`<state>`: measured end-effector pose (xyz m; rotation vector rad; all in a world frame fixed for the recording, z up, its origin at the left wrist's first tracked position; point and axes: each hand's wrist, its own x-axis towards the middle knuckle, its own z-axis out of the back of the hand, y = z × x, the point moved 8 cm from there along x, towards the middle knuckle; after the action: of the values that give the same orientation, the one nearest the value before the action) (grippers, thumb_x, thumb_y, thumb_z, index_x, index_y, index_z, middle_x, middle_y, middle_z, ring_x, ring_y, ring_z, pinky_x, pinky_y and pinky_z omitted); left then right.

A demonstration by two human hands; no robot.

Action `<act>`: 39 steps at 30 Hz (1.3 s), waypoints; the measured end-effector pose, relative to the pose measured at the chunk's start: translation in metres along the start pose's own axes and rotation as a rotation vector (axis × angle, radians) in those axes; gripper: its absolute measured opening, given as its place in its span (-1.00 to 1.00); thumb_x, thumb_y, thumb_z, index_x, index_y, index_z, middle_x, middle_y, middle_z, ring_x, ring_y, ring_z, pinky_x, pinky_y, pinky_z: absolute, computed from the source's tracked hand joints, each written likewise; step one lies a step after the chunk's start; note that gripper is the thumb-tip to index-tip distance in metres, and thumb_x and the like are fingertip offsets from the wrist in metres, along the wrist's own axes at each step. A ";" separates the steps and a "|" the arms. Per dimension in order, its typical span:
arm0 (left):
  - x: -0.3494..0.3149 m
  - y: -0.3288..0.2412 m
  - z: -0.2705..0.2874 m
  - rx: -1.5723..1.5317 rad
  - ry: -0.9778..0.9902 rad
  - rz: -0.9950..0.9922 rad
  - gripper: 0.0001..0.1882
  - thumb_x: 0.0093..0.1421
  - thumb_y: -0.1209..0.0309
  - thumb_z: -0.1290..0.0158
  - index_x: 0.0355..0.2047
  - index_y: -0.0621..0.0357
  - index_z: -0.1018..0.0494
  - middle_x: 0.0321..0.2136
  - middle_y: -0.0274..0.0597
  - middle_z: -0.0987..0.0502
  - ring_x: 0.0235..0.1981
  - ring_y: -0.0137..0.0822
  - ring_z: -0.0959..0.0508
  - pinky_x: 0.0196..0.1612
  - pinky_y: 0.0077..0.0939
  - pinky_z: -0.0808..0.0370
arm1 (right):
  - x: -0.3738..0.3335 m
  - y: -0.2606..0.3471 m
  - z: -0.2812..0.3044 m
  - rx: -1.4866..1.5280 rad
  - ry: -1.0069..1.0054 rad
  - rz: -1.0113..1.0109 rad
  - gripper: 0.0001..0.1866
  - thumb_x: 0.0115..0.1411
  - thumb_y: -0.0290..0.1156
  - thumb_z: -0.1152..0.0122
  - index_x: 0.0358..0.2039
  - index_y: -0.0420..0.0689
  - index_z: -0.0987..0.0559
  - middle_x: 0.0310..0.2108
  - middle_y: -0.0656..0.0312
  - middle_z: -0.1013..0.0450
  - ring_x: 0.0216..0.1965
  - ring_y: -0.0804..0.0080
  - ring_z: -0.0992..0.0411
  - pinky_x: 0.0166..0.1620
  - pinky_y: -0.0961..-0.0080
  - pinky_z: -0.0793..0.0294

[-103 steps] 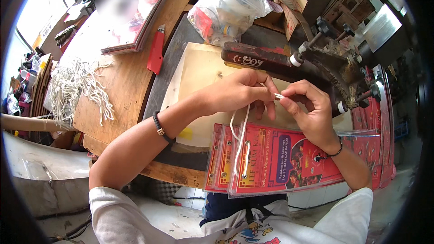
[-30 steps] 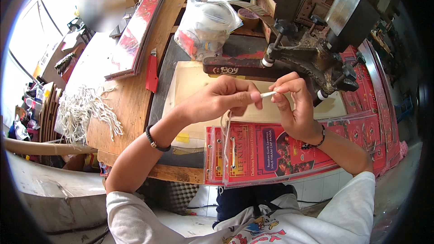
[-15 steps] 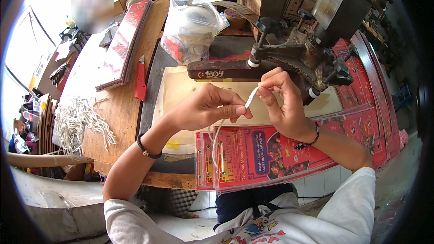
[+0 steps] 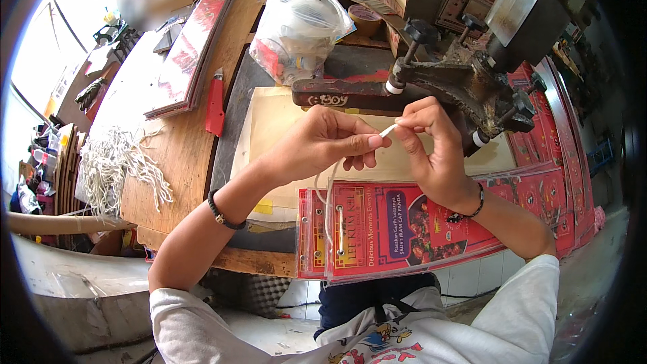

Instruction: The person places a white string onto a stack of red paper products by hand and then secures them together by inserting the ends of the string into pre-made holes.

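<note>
Your left hand (image 4: 323, 145) and right hand (image 4: 431, 152) both pinch the white cord (image 4: 387, 131), its tip bridging your fingertips above the cream board (image 4: 269, 128). Since a moment ago the hands have lifted toward 12 o'clock, drawing the cord's loop up from the holes in the stack of red cards (image 4: 404, 229) at 6 o'clock; the threading looks under way. The cord's run behind your left palm is hidden, and the iron press (image 4: 458, 74) at 1 o'clock is partly cut off.

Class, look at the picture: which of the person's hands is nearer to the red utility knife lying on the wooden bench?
Left. The left hand is just right of the red utility knife; the right hand is farther right, beyond the left.
</note>
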<state>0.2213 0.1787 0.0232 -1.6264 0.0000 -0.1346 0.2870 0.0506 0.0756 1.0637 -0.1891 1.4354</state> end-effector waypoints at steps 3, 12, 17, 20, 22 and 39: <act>0.000 -0.003 0.001 0.010 0.050 -0.042 -0.70 0.35 0.27 -0.11 -0.15 0.30 -0.62 -0.43 -0.30 -0.64 -0.43 -0.55 -0.55 -0.38 -0.64 -0.48 | -0.003 -0.011 -0.002 0.089 -0.070 -0.055 -0.87 0.29 -0.55 -0.19 -0.18 -0.21 -0.45 -0.24 0.13 -0.42 -0.29 0.42 -0.47 -0.25 0.50 -0.52; 0.000 0.003 0.003 0.026 0.051 -0.040 -0.71 0.28 0.35 -0.20 -0.11 0.35 -0.58 -0.42 -0.26 -0.64 -0.41 -0.55 -0.55 -0.32 -0.60 -0.50 | 0.002 -0.009 -0.005 0.129 0.060 -0.116 -0.90 0.30 -0.49 -0.21 -0.21 -0.18 -0.50 -0.24 0.18 -0.44 -0.27 0.47 -0.49 -0.30 0.56 -0.53; 0.003 -0.003 0.002 -0.075 -0.022 -0.064 -0.71 0.24 0.42 -0.24 -0.10 0.36 -0.53 -0.42 -0.24 -0.65 -0.43 -0.56 -0.56 -0.34 -0.62 -0.50 | 0.002 -0.013 -0.008 0.162 0.114 -0.157 -0.86 0.27 -0.43 -0.28 -0.23 -0.20 -0.55 -0.30 0.21 -0.49 -0.35 0.51 -0.49 -0.34 0.57 -0.50; 0.003 -0.009 -0.002 0.066 -0.043 -0.007 -0.79 0.23 0.55 -0.21 -0.15 0.37 -0.50 -0.37 -0.16 -0.65 -0.34 -0.49 -0.62 -0.27 -0.58 -0.56 | 0.000 -0.013 -0.010 0.155 0.141 -0.135 -0.86 0.24 -0.41 -0.31 -0.28 -0.21 -0.57 -0.36 0.22 -0.52 -0.42 0.52 -0.49 -0.39 0.57 -0.47; 0.000 -0.006 0.003 0.052 -0.109 -0.068 -0.85 0.22 0.56 -0.21 -0.22 0.32 -0.50 -0.35 -0.14 -0.65 -0.33 -0.50 -0.62 -0.31 -0.61 -0.56 | 0.001 -0.012 -0.012 0.162 0.154 -0.127 -0.86 0.24 -0.41 -0.32 -0.30 -0.21 -0.58 -0.38 0.22 -0.53 -0.44 0.52 -0.49 -0.41 0.57 -0.46; 0.000 0.007 -0.001 -0.090 -0.086 0.048 -0.78 0.37 0.30 -0.08 -0.20 0.21 -0.40 -0.44 -0.35 -0.50 -0.40 -0.60 -0.48 -0.39 -0.66 -0.38 | 0.006 -0.003 -0.010 0.169 0.106 -0.104 -0.89 0.14 -0.56 -0.35 -0.32 -0.24 -0.58 -0.40 0.18 -0.58 -0.42 0.51 -0.56 -0.34 0.57 -0.53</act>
<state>0.2221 0.1777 0.0163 -1.7195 -0.0218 -0.0280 0.2860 0.0618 0.0725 1.1142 0.0644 1.4280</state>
